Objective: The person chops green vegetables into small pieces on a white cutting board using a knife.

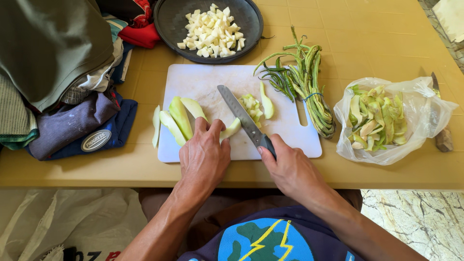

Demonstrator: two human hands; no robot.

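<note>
On a white cutting board (203,82) lie several pale green peeled vegetable wedges (180,115). My left hand (204,154) presses one wedge (232,129) down with its fingertips. My right hand (290,166) grips the dark handle of a kitchen knife (241,118), whose blade lies across the board right beside that wedge. A small heap of cut pieces (251,105) and one more wedge (267,104) lie just past the blade.
A dark round tray (169,19) of diced white pieces stands behind the board. A bundle of long beans (309,82) lies to the right, then a clear plastic bag (425,111) of peels and a second knife (441,121). Folded clothes (53,72) pile at left.
</note>
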